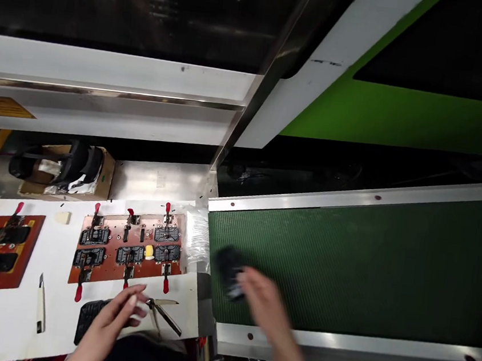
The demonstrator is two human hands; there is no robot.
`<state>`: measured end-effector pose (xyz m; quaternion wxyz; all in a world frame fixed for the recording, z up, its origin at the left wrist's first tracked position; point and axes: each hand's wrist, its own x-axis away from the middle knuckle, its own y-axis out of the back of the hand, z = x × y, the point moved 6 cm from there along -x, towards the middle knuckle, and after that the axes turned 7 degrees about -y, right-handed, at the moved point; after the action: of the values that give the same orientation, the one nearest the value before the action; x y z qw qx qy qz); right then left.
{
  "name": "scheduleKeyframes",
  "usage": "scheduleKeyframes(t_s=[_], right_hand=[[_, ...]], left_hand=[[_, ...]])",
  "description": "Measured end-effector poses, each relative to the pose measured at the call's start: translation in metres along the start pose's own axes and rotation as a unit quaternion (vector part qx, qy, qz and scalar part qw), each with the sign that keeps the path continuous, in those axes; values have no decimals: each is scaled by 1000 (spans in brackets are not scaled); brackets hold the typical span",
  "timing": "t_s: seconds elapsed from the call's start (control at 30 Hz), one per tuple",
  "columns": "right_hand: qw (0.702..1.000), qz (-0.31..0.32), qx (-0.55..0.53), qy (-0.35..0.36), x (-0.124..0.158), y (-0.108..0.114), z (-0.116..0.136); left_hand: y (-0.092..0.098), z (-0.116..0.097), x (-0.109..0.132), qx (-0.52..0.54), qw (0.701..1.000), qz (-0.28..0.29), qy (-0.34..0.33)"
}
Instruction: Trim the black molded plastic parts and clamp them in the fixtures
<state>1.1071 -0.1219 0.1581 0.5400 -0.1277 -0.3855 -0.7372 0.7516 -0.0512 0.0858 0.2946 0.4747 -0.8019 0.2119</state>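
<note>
My right hand (263, 300) reaches over the near end of the green conveyor belt (344, 260). It is closed on a black plastic part (229, 268), smeared by motion. Over the white table, my left hand (117, 314) has its fingers curled together; a whitish patch shows at the fingertips, too unclear to name. Right beside those fingertips is a hand tool with two spread handles (168, 317), like snips or pliers. Partly behind the left hand lies a black moulded part (89, 319). A brown fixture board (106, 272) with red-handled clamps carries several black parts.
A utility knife (40, 306) lies left of my left hand. Another clamp board (28, 256) stands farther left. A cardboard box (104, 175) of black items sits behind. Metal rails (336, 341) edge the belt, and clear plastic (197, 236) lies by the fixture.
</note>
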Motion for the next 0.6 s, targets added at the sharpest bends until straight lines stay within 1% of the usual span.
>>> scheduleKeyframes(t_s=[0.03, 0.07, 0.1, 0.13, 0.17, 0.2, 0.27, 0.33, 0.4, 0.47, 0.53, 0.6], right_hand=[[996, 85, 13, 19, 5, -40, 14], [986, 155, 30, 50, 8, -76, 30], [975, 202, 45, 78, 10, -107, 47], [967, 231, 46, 94, 9, -130, 63], [964, 241, 38, 105, 5, -144, 77], [965, 238, 21, 109, 1, -152, 90], [966, 231, -22, 113, -9, -156, 108], [962, 239, -41, 124, -17, -157, 119], [959, 250, -43, 126, -21, -165, 125], [962, 237, -63, 121, -22, -182, 128], [970, 193, -113, 100, -19, -204, 127], [973, 153, -164, 62, -10, -227, 123]], left_hand=[[-14, -15, -5, 26, 1000, 14, -4], [-22, -28, -8, 40, 999, 14, -9], [-25, -40, -8, 50, 999, 10, -7], [-23, -49, -7, 60, 998, 0, -2], [-17, -56, -5, 71, 997, -10, 5], [-10, -62, -2, 86, 996, -19, 12], [6, -72, 6, 120, 992, -30, 24], [19, -79, 12, 149, 988, -44, 27], [29, -83, 17, 179, 982, -60, 27], [35, -85, 19, 220, 972, -76, 16], [41, -84, 19, 262, 961, -90, -8], [50, -80, 16, 280, 954, -96, -37]])
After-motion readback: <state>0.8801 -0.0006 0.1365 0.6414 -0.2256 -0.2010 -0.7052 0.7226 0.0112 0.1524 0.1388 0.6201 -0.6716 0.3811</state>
